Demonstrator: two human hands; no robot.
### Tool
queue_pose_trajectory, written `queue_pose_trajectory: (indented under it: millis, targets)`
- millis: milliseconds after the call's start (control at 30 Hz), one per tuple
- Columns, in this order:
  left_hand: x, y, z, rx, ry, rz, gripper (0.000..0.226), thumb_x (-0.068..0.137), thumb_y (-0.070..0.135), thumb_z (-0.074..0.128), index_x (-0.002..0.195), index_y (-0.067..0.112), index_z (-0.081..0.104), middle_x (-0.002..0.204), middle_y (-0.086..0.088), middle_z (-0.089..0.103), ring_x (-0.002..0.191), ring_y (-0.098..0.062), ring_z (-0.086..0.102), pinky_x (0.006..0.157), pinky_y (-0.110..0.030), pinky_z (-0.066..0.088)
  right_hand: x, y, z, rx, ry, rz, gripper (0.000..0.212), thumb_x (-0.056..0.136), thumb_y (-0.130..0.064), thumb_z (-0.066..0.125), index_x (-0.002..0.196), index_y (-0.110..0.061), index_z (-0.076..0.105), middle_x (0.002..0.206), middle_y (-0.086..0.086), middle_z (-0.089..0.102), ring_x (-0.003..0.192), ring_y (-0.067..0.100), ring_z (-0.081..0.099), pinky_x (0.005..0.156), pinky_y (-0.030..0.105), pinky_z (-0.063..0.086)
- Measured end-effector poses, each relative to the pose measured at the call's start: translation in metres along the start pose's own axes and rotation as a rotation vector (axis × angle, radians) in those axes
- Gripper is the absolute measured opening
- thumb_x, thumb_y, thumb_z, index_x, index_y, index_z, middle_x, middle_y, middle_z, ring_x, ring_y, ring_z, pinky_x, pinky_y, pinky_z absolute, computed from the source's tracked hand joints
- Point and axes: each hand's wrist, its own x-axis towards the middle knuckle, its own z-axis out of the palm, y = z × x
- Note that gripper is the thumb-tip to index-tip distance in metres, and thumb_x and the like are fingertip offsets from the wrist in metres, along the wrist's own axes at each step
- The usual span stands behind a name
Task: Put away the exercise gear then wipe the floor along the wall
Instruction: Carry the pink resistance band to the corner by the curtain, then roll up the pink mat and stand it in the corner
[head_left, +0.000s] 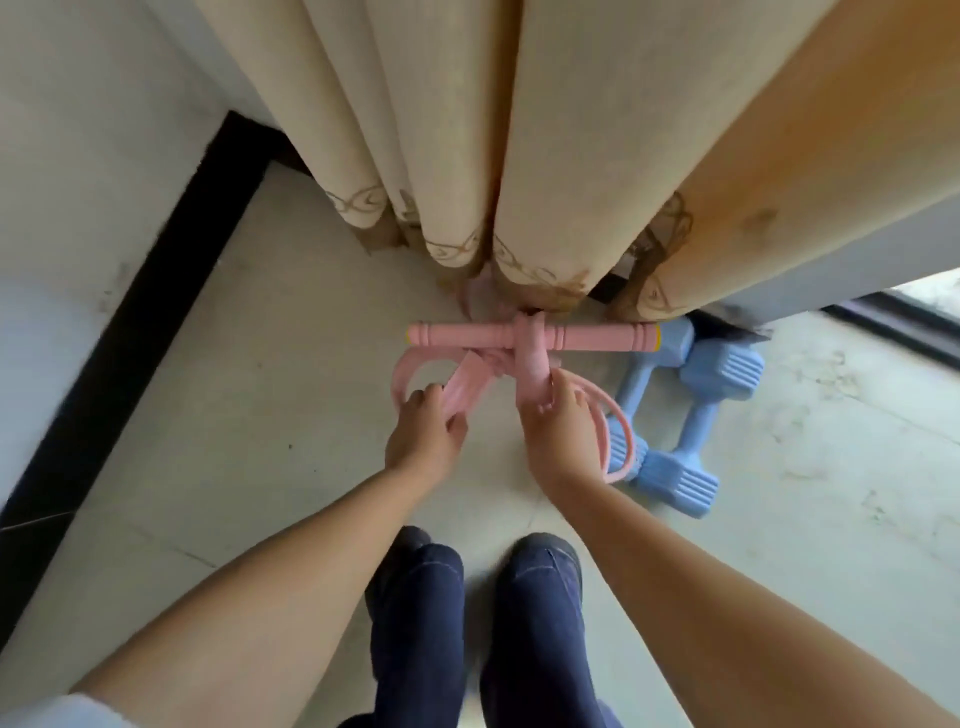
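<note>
Pink pull-rope exerciser (530, 338) lies on floor (260, 364) at curtain (519, 156) foot, blue dumbbells (691, 410) just beside, on right. Left hand (423, 431) grips pink foot strap; right hand (563, 431) pinches centre piece and tubes. Advice: gather loose tubes against bar before lifting, so nothing drags or catches dumbbells. Top of exerciser hidden under curtain hem. Fingertips blurred; exact grip hard to tell. No cloth visible.

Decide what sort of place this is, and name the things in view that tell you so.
Probably a room in a home, in a corner by a window. Long beige curtains hang to a pale tiled floor, and home exercise gear lies there: a pink pull-rope exerciser and two blue dumbbells.
</note>
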Motion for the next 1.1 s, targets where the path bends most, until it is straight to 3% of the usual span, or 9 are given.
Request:
queue_pose_trajectory:
  millis: [133, 333, 433, 533, 600, 700, 833, 967, 1100]
  targets:
    - [0.077, -0.016, 0.049, 0.054, -0.032, 0.084, 0.036, 0.095, 0.021, 0.047, 0.129, 0.009, 0.040, 0.139, -0.014, 0.036, 0.129, -0.033, 0.038, 0.089, -0.043, 0.043, 0.069, 0.025, 0.051, 0.018, 0.045, 0.024, 0.030, 0.094, -0.021, 0.048, 0.122, -0.010, 0.044, 0.113, 0.013, 0.056, 0.091, 0.028, 0.056, 0.067, 0.025, 0.032]
    - [0.094, -0.025, 0.064, 0.079, -0.237, 0.010, 0.056, 0.091, 0.008, 0.045, 0.144, 0.018, 0.028, 0.150, -0.016, 0.021, 0.130, -0.036, 0.040, 0.103, -0.038, 0.038, 0.083, 0.044, 0.069, -0.049, -0.045, 0.200, 0.033, 0.094, -0.026, 0.050, 0.123, -0.010, 0.047, 0.116, 0.010, 0.057, 0.106, 0.026, 0.057, 0.077, 0.026, 0.037]
    - [0.078, -0.020, 0.035, 0.031, -0.277, 0.048, 0.063, 0.090, 0.009, 0.046, 0.147, 0.023, 0.025, 0.150, -0.011, 0.032, 0.128, -0.032, 0.045, 0.102, -0.036, 0.042, 0.081, 0.032, 0.048, -0.201, -0.141, 0.195, 0.052, 0.094, -0.032, 0.053, 0.137, -0.009, 0.038, 0.126, 0.012, 0.057, 0.114, 0.029, 0.055, 0.083, 0.030, 0.039]
    - [0.041, -0.017, -0.001, -0.035, -0.260, 0.048, 0.050, 0.094, 0.017, 0.049, 0.141, 0.019, 0.033, 0.135, -0.010, 0.051, 0.113, -0.031, 0.055, 0.092, -0.039, 0.047, 0.061, 0.005, 0.020, -0.292, -0.185, 0.193, 0.057, 0.092, -0.035, 0.056, 0.138, -0.009, 0.036, 0.132, 0.014, 0.054, 0.118, 0.031, 0.054, 0.089, 0.032, 0.042]
    - [0.005, -0.015, -0.026, -0.065, -0.238, 0.032, 0.041, 0.096, 0.019, 0.044, 0.137, 0.017, 0.038, 0.130, -0.010, 0.054, 0.107, -0.031, 0.056, 0.087, -0.041, 0.049, 0.033, -0.017, 0.001, -0.316, -0.212, 0.175, 0.055, 0.093, -0.032, 0.055, 0.139, -0.009, 0.037, 0.134, 0.014, 0.052, 0.121, 0.031, 0.051, 0.091, 0.031, 0.041]
    - [-0.056, -0.007, -0.066, -0.055, -0.260, 0.014, 0.040, 0.098, 0.022, 0.039, 0.138, 0.020, 0.039, 0.132, -0.010, 0.052, 0.110, -0.030, 0.055, 0.090, -0.042, 0.048, -0.026, -0.052, -0.026, -0.322, -0.237, 0.139, 0.055, 0.092, -0.028, 0.054, 0.141, -0.008, 0.036, 0.140, 0.012, 0.046, 0.128, 0.029, 0.045, 0.101, 0.033, 0.038]
    - [-0.144, 0.019, -0.129, 0.083, -0.275, 0.049, 0.041, 0.099, 0.027, 0.034, 0.140, 0.021, 0.036, 0.135, -0.010, 0.047, 0.119, -0.030, 0.047, 0.096, -0.042, 0.042, -0.121, -0.100, -0.063, -0.419, -0.307, 0.097, 0.047, 0.095, -0.031, 0.046, 0.137, -0.011, 0.037, 0.137, 0.014, 0.044, 0.120, 0.034, 0.048, 0.098, 0.044, 0.042]
    - [-0.233, 0.047, -0.203, 0.183, -0.231, 0.067, 0.042, 0.099, 0.025, 0.030, 0.140, 0.019, 0.035, 0.137, -0.009, 0.045, 0.122, -0.029, 0.043, 0.098, -0.039, 0.039, -0.214, -0.156, -0.113, -0.606, -0.314, -0.049, 0.053, 0.097, -0.034, 0.039, 0.146, -0.018, 0.026, 0.149, 0.006, 0.033, 0.134, 0.028, 0.032, 0.107, 0.044, 0.030]
    - [-0.316, 0.055, -0.273, 0.270, -0.179, 0.112, 0.044, 0.099, 0.025, 0.028, 0.143, 0.018, 0.030, 0.139, -0.010, 0.044, 0.124, -0.029, 0.041, 0.099, -0.041, 0.036, -0.279, -0.198, -0.174, -0.769, -0.254, -0.268, 0.051, 0.098, -0.034, 0.034, 0.147, -0.022, 0.026, 0.147, 0.002, 0.035, 0.136, 0.025, 0.029, 0.113, 0.046, 0.020]
